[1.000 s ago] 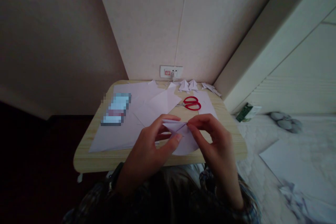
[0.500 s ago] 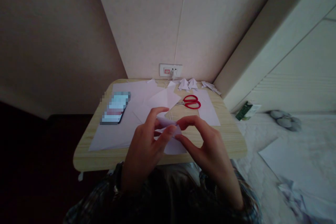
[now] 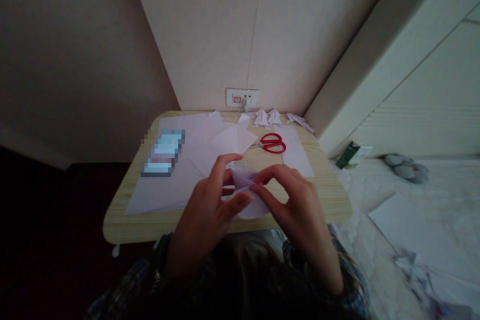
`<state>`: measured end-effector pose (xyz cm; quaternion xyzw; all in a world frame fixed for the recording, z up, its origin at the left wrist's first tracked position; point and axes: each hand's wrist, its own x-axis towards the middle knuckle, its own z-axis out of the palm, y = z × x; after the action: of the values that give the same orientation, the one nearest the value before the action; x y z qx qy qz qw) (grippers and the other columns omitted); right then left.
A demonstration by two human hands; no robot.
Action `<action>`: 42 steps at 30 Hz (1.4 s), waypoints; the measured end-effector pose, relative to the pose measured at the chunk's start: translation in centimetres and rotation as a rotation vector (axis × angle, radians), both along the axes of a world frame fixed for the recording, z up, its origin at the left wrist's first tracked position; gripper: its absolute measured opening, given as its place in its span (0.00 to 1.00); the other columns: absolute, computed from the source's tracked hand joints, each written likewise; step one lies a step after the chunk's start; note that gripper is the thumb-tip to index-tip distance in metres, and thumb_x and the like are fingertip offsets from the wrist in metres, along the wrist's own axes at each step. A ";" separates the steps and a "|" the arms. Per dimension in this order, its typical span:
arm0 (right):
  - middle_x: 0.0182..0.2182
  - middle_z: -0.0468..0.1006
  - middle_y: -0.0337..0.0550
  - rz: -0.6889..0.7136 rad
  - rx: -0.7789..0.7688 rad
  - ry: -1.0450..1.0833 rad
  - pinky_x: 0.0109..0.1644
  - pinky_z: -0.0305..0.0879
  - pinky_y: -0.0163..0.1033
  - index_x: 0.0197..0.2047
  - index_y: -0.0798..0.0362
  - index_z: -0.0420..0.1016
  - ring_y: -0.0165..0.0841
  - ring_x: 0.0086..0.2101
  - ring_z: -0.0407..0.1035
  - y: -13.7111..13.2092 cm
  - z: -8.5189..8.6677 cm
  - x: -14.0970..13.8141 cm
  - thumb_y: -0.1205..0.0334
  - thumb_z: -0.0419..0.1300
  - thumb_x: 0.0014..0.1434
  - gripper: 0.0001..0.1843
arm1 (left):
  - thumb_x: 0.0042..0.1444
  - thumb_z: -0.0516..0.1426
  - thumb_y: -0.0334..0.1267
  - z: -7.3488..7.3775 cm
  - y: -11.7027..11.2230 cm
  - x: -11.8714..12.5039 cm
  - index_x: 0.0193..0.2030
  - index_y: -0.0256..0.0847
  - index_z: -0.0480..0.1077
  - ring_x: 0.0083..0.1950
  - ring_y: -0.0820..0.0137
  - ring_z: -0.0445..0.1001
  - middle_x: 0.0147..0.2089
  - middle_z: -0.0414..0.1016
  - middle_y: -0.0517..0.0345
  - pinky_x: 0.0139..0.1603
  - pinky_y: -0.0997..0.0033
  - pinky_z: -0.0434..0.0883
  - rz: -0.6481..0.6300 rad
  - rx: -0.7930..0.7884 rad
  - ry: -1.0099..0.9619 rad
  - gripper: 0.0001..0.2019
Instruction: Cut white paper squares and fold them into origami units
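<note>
Between my hands, above the table's near edge, is a partly folded piece of white paper (image 3: 255,207). My left hand (image 3: 210,207) grips its left side, thumb in front and fingers behind. With thumb and forefinger, my right hand (image 3: 294,197) pinches a fold at its middle. Some of the folds are hidden by my fingers. Just beyond my hands lie red-handled scissors (image 3: 273,143) and a creased sheet of paper (image 3: 228,140). Folded paper figures (image 3: 261,118) stand in a row at the table's back edge.
The small wooden table (image 3: 146,227) stands against the wall. A phone (image 3: 163,152) rests on large white sheets (image 3: 195,122) at the left. Another sheet (image 3: 294,150) lies at the right. Beside the table are a green-and-white packet (image 3: 348,156), a grey object (image 3: 405,167) and loose papers (image 3: 408,225).
The folded paper has opened and turned slightly, showing more of its inner folds. My left thumb has shifted lower on it, while my right hand keeps its pinch.
</note>
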<state>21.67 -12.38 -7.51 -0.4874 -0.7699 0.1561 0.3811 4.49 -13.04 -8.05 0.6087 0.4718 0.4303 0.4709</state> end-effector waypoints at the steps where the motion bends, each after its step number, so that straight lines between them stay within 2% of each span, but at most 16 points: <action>1: 0.31 0.82 0.41 -0.020 -0.013 0.024 0.42 0.66 0.41 0.33 0.53 0.74 0.38 0.35 0.75 0.0 -0.1 0.0 0.70 0.66 0.60 0.06 | 0.52 0.55 0.72 -0.1 -0.1 -0.1 0.60 0.41 0.64 0.42 0.59 0.83 0.47 0.85 0.47 0.36 0.70 0.73 -0.021 -0.002 0.004 0.40; 4: 0.28 0.80 0.39 -0.063 -0.065 0.134 0.38 0.66 0.38 0.31 0.52 0.74 0.35 0.32 0.74 0.2 0.0 0.2 0.70 0.64 0.60 0.07 | 0.52 0.58 0.70 -0.3 -0.3 -0.3 0.62 0.44 0.63 0.53 0.57 0.80 0.54 0.82 0.49 0.48 0.67 0.73 -0.089 0.013 -0.028 0.39; 6: 0.27 0.80 0.37 -0.073 -0.103 0.226 0.36 0.66 0.36 0.30 0.52 0.74 0.33 0.30 0.73 0.2 0.2 0.3 0.68 0.64 0.60 0.07 | 0.56 0.61 0.63 -0.4 -0.3 -0.5 0.63 0.46 0.62 0.58 0.58 0.78 0.59 0.79 0.49 0.54 0.66 0.72 -0.133 -0.016 -0.079 0.35; 11: 0.24 0.79 0.35 -0.100 -0.210 0.416 0.34 0.65 0.36 0.27 0.50 0.73 0.33 0.28 0.72 0.5 0.5 0.6 0.64 0.64 0.56 0.07 | 0.60 0.63 0.45 0.4 0.1 -1.0 0.61 0.43 0.66 0.60 0.62 0.77 0.66 0.73 0.47 0.58 0.68 0.73 -0.183 -0.165 -0.102 0.24; 17: 0.24 0.78 0.36 -0.066 -0.278 0.527 0.35 0.65 0.37 0.27 0.50 0.73 0.33 0.29 0.71 0.7 0.2 0.9 0.63 0.65 0.53 0.06 | 0.57 0.65 0.39 0.7 0.7 -0.9 0.50 0.41 0.77 0.50 0.67 0.83 0.52 0.84 0.54 0.52 0.74 0.76 -0.096 -0.185 -0.140 0.15; 22: 0.26 0.77 0.35 -0.006 -0.269 0.561 0.36 0.65 0.37 0.28 0.50 0.73 0.32 0.29 0.71 0.8 0.1 0.6 0.64 0.65 0.54 0.05 | 0.52 0.68 0.36 1.1 1.0 -0.6 0.40 0.42 0.81 0.45 0.68 0.84 0.41 0.87 0.61 0.47 0.78 0.77 -0.028 -0.185 -0.183 0.08; 27: 0.27 0.76 0.35 -0.001 -0.218 0.601 0.36 0.66 0.37 0.31 0.49 0.72 0.32 0.30 0.70 0.7 0.0 0.3 0.65 0.66 0.54 0.06 | 0.50 0.67 0.34 1.3 0.9 -0.4 0.35 0.44 0.81 0.41 0.68 0.84 0.37 0.87 0.63 0.45 0.76 0.77 0.033 -0.150 -0.171 0.04; 35: 0.25 0.74 0.36 -0.019 -0.189 0.520 0.36 0.66 0.39 0.28 0.48 0.71 0.34 0.29 0.69 0.4 0.2 -0.2 0.64 0.62 0.58 0.08 | 0.53 0.65 0.37 1.1 0.8 -0.3 0.33 0.44 0.81 0.36 0.63 0.83 0.33 0.85 0.59 0.42 0.67 0.78 0.119 -0.084 -0.094 0.03; 39: 0.28 0.74 0.37 -0.059 -0.109 0.498 0.40 0.65 0.40 0.29 0.49 0.71 0.35 0.33 0.68 0.5 -0.1 -0.2 0.65 0.63 0.56 0.06 | 0.52 0.64 0.35 1.2 0.7 -0.2 0.31 0.44 0.82 0.31 0.66 0.80 0.28 0.83 0.61 0.38 0.69 0.77 0.144 -0.045 -0.083 0.03; 42: 0.31 0.74 0.37 -0.081 -0.137 0.561 0.41 0.67 0.40 0.33 0.48 0.71 0.34 0.34 0.68 0.6 -0.5 -0.1 0.65 0.65 0.54 0.06 | 0.52 0.64 0.34 1.3 0.6 -0.1 0.30 0.45 0.82 0.30 0.67 0.79 0.28 0.82 0.63 0.36 0.72 0.76 0.144 -0.009 -0.074 0.04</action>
<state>21.54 -11.76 -7.99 -0.4802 -0.6019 0.3211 0.5513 4.38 -12.41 -6.79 0.5548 0.4987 0.4831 0.4583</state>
